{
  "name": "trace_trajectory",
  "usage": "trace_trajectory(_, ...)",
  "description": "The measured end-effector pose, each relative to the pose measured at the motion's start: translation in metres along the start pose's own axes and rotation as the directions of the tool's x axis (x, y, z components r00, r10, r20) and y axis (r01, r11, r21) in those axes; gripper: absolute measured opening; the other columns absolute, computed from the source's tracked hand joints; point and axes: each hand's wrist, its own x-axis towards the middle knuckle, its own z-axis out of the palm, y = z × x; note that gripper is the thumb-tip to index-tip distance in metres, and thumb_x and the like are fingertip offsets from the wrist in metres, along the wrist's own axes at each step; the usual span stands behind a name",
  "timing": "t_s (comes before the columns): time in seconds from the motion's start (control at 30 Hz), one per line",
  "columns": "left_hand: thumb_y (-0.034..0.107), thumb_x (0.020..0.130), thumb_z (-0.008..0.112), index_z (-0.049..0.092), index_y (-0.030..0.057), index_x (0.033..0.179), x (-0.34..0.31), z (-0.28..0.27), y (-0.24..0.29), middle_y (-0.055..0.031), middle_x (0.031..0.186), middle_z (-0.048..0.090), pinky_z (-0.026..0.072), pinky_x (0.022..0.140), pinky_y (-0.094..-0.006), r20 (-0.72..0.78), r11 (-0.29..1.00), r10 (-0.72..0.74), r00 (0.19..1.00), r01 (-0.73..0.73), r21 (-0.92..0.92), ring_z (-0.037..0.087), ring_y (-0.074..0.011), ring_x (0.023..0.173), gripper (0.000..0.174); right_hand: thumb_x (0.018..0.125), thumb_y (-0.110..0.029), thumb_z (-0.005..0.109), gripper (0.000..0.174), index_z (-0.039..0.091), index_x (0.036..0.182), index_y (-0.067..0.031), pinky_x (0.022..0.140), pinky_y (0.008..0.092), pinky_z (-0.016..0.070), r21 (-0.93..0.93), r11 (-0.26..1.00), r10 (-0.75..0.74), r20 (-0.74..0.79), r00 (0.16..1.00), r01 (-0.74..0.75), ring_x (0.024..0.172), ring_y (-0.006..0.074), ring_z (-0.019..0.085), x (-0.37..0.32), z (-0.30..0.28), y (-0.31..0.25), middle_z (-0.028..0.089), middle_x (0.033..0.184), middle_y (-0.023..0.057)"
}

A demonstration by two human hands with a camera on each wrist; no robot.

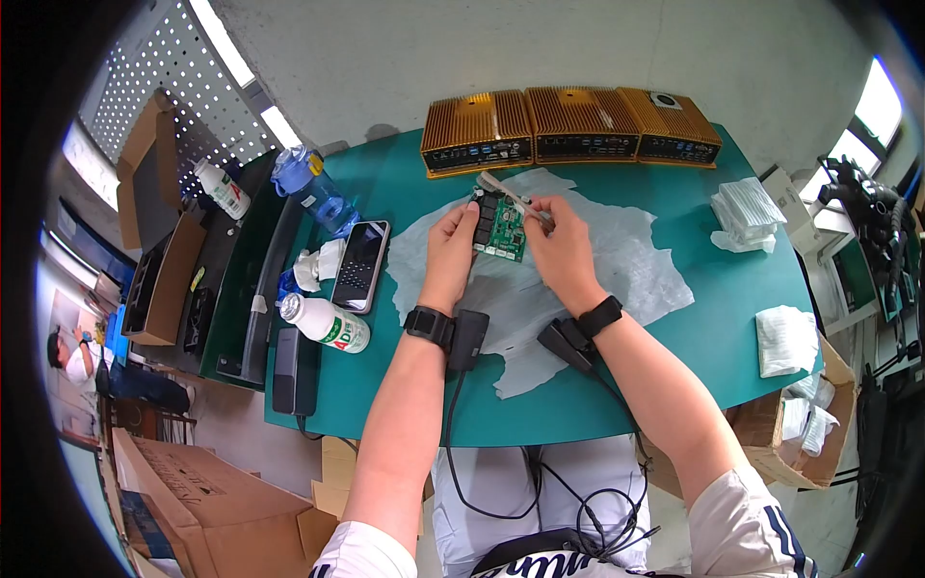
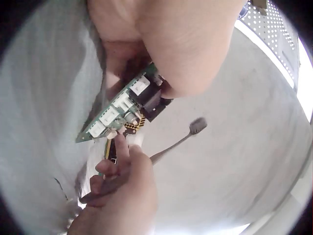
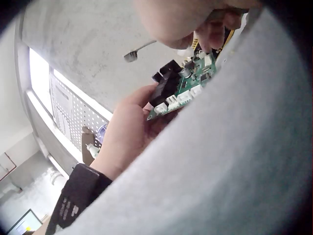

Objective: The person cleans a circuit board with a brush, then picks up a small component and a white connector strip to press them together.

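My left hand (image 1: 450,252) grips a green circuit board (image 1: 507,234) by its left edge, thumb on the face beside a row of black blocks. White connectors line one edge of the board, clearest in the left wrist view. In my right hand (image 1: 562,249) is a toothbrush (image 2: 198,126), held by its handle, with the bristle end pointing away past the board. The right fingertips are right at the board's components. Under both hands a crumpled white foam sheet (image 1: 617,279) lies spread on the green table (image 1: 424,409).
Three gold finned computer boxes (image 1: 477,120) line the back edge. On the left stand a blue water bottle (image 1: 323,197), a phone (image 1: 361,267) and a white bottle (image 1: 326,324). Wrapped white packets (image 1: 747,214) lie at the right, above a cardboard box (image 1: 833,433). Wrist-camera cables (image 1: 451,424) hang toward the lap.
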Motion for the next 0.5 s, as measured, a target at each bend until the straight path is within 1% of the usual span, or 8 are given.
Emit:
trace_trajectory(0.07, 0.026, 0.102, 0.058, 0.068, 0.0000, 0.113, 0.001, -0.002, -0.002, -0.0005, 0.098, 0.070, 0.0513, 0.072, -0.0233, -0.019, 1.000, 0.008, 1.000, -0.007, 0.030, 0.064, -0.0070, 0.082, 0.030, 0.089, -0.017, 0.064, 0.018, 0.063, 0.103, -0.0068, 0.065, 0.0412, 0.0510, -0.001, 1.000, -0.007, -0.001, 1.000, 0.007, 0.072, 0.0322, 0.066, -0.001, 0.000, 0.000, 0.070, 0.084, 0.0175)
trace_trajectory(0.17, 0.026, 0.102, 0.058, 0.069, -0.0010, 0.110, 0.006, -0.007, -0.008, 0.0000, 0.094, 0.069, 0.0497, 0.069, -0.0231, -0.025, 0.980, 0.059, 0.998, -0.054, 0.191, 0.062, -0.0059, 0.078, 0.031, 0.089, -0.019, 0.063, 0.018, 0.063, 0.102, -0.0068, 0.067, 0.0425, 0.0513, -0.078, 0.997, -0.022, 0.024, 0.999, 0.024, 0.073, 0.0338, 0.066, -0.002, -0.003, -0.008, 0.069, 0.083, 0.0164)
trace_trajectory(0.23, 0.027, 0.102, 0.058, 0.071, -0.0036, 0.106, 0.009, -0.009, -0.011, -0.0005, 0.089, 0.069, 0.0472, 0.067, -0.0235, -0.071, 0.945, 0.126, 0.989, -0.098, 0.313, 0.059, -0.0053, 0.076, 0.033, 0.089, -0.020, 0.063, 0.018, 0.063, 0.101, -0.0066, 0.070, 0.0434, 0.0518, -0.137, 0.985, 0.115, 0.107, 0.988, -0.100, 0.077, 0.0346, 0.066, -0.002, -0.010, -0.021, 0.070, 0.086, 0.0163)
trace_trajectory(0.27, 0.027, 0.102, 0.058, 0.071, -0.0036, 0.106, 0.007, -0.006, -0.008, -0.0005, 0.089, 0.069, 0.0472, 0.067, -0.0235, -0.071, 0.945, 0.126, 0.989, -0.098, 0.313, 0.059, -0.0053, 0.076, 0.033, 0.089, -0.020, 0.063, 0.018, 0.063, 0.101, -0.0066, 0.070, 0.0434, 0.0518, -0.137, 0.985, 0.115, 0.107, 0.987, -0.100, 0.077, 0.0346, 0.066, -0.002, -0.009, -0.020, 0.070, 0.086, 0.0163)
trace_trajectory(0.33, 0.027, 0.101, 0.059, 0.071, -0.0068, 0.104, 0.002, -0.001, -0.002, -0.0020, 0.087, 0.070, 0.0462, 0.066, -0.0247, -0.112, 0.857, 0.205, 0.972, -0.123, 0.500, 0.058, -0.0060, 0.076, 0.036, 0.089, -0.020, 0.063, 0.018, 0.064, 0.100, -0.0058, 0.071, 0.0426, 0.0520, -0.116, 0.991, 0.071, 0.067, 0.995, -0.063, 0.080, 0.0345, 0.066, -0.002, -0.007, -0.017, 0.070, 0.093, 0.0162)
trace_trajectory(0.37, 0.027, 0.101, 0.059, 0.071, -0.0068, 0.104, 0.000, 0.002, -0.001, -0.0020, 0.087, 0.070, 0.0462, 0.066, -0.0247, -0.113, 0.858, 0.205, 0.972, -0.123, 0.500, 0.058, -0.0060, 0.076, 0.036, 0.089, -0.020, 0.063, 0.018, 0.064, 0.100, -0.0058, 0.071, 0.0426, 0.0520, -0.116, 0.991, 0.071, 0.067, 0.995, -0.063, 0.080, 0.0345, 0.066, -0.002, -0.006, -0.016, 0.070, 0.093, 0.0162)
trace_trajectory(0.43, 0.025, 0.100, 0.058, 0.070, -0.0074, 0.093, -0.003, 0.007, 0.002, -0.0040, 0.072, 0.067, 0.0443, 0.060, -0.0279, -0.153, 0.805, 0.331, 0.931, -0.194, 0.561, 0.055, -0.0077, 0.067, 0.035, 0.089, -0.019, 0.063, 0.018, 0.064, 0.100, -0.0049, 0.073, 0.0419, 0.0519, -0.098, 0.994, 0.054, 0.056, 0.997, -0.048, 0.084, 0.0342, 0.066, -0.002, -0.005, -0.015, 0.069, 0.098, 0.0162)
trace_trajectory(0.5, 0.024, 0.100, 0.058, 0.071, -0.0077, 0.095, -0.001, 0.003, 0.001, -0.0050, 0.073, 0.068, 0.0450, 0.061, -0.0280, -0.174, 0.819, 0.316, 0.933, -0.175, 0.547, 0.056, -0.0081, 0.067, 0.035, 0.089, -0.019, 0.063, 0.018, 0.064, 0.100, -0.0047, 0.073, 0.0417, 0.0519, -0.098, 0.994, 0.054, 0.061, 0.997, -0.047, 0.085, 0.0341, 0.066, -0.001, -0.006, -0.014, 0.069, 0.099, 0.0159)
